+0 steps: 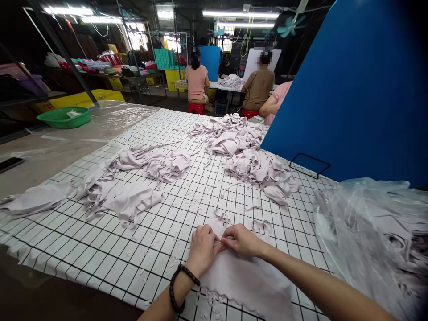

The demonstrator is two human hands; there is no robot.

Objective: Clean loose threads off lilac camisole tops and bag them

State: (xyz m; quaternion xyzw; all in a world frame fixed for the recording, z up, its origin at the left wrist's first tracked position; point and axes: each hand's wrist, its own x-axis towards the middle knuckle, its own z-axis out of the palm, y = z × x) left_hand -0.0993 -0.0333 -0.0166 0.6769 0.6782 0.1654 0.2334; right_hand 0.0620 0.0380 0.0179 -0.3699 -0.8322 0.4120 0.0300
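Observation:
A pale lilac-grey fabric garment lies spread before me on the gridded tablecloth, its lower edge wavy. My left hand pinches the garment near its upper part, a dark beaded bracelet round the wrist. Close beside it, touching at the fingertips, my right hand pinches the same fabric. Exactly what sits between the fingertips is hidden. Thin straps of the garment stick out beyond the hands. Small white scraps are scattered over the cloth.
Heaps of similar fabric lie at left and centre back. A clear plastic bag of fabric stands at right, below a blue board. A green basin and a phone are at left. Several people sit beyond.

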